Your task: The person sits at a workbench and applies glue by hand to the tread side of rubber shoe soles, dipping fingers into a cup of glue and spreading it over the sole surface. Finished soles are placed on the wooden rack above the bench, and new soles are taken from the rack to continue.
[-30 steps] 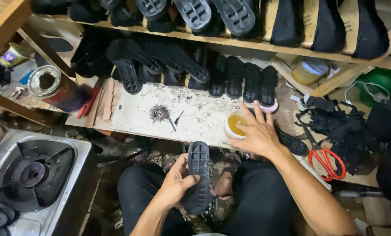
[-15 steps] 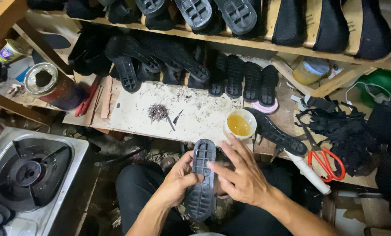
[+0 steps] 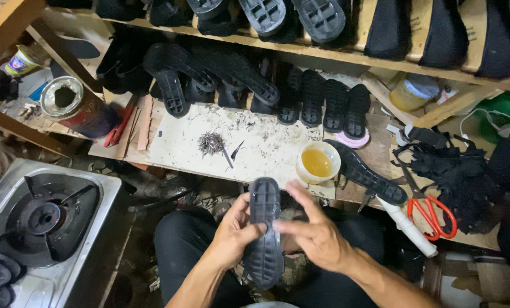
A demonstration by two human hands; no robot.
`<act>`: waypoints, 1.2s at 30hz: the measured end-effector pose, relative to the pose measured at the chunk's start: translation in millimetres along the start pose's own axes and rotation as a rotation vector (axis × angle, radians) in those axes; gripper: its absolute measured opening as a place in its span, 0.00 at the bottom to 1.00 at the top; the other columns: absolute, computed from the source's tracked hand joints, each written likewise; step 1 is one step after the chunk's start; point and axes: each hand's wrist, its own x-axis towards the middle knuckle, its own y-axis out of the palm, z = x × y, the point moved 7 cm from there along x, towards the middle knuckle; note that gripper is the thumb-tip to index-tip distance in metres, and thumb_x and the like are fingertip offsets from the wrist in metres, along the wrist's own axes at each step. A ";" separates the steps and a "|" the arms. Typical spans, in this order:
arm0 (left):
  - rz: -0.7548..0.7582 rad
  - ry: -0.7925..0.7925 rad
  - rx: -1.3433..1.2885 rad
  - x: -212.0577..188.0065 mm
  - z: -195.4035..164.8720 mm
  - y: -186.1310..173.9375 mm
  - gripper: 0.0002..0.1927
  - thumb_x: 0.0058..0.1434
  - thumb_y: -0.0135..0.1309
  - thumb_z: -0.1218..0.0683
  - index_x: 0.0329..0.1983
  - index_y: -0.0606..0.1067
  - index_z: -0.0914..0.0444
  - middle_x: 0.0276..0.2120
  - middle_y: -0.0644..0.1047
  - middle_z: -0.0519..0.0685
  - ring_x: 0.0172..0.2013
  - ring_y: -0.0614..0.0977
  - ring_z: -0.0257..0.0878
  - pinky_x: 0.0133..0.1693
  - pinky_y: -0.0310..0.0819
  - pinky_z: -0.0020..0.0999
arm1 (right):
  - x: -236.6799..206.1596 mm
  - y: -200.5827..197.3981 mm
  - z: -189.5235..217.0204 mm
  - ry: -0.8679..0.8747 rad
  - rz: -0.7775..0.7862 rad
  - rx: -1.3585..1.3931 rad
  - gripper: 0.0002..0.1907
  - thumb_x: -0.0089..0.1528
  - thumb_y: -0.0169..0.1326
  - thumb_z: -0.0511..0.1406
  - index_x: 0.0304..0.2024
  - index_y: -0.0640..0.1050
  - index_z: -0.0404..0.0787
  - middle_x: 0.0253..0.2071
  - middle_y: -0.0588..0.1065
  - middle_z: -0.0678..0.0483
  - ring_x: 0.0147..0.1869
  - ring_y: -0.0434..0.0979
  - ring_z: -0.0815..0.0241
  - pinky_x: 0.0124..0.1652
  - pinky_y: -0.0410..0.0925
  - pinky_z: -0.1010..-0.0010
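i see the left hand (image 3: 232,236) clamped on the black shoe sole (image 3: 264,234), long axis pointing away over my lap; right hand (image 3: 317,239) open, fingertips on its right edge.

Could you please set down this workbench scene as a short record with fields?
Setting: cluttered wooden bench with shelves of black shoe soles
Left hand: grips a black rubber sole held upright over the lap
Right hand: open, fingertips touching the sole's right edge
On the bench: white board with a small pile of nails; cup of yellow liquid at the board's right end
Right side: red-handled scissors, black straps
Left side: gas burner, open tin
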 end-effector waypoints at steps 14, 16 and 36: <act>-0.004 -0.139 0.133 -2.5 7.5 0.9 0.35 0.51 0.54 0.71 0.65 0.66 0.65 0.50 0.78 0.50 0.50 0.80 0.37 0.53 0.75 0.32 | -6.3 -2.9 -23.1 0.352 -0.077 0.355 0.22 0.58 0.57 0.24 0.56 0.77 0.32 0.60 0.69 0.47 0.46 0.79 0.61 0.46 0.75 0.69; -0.014 -0.140 0.114 -1.5 10.2 -2.3 0.36 0.50 0.52 0.71 0.65 0.66 0.64 0.50 0.78 0.50 0.49 0.80 0.36 0.52 0.75 0.32 | -1.1 -6.8 -19.6 0.254 -0.037 0.230 0.21 0.58 0.55 0.24 0.56 0.78 0.33 0.65 0.67 0.44 0.54 0.76 0.55 0.52 0.73 0.66; -0.022 -0.127 0.056 2.2 2.1 4.7 0.44 0.48 0.51 0.74 0.72 0.61 0.62 0.50 0.77 0.47 0.49 0.79 0.34 0.50 0.74 0.31 | 6.6 -12.9 0.6 -0.040 -0.124 -0.289 0.22 0.55 0.57 0.25 0.52 0.82 0.41 0.69 0.61 0.34 0.72 0.65 0.37 0.66 0.64 0.56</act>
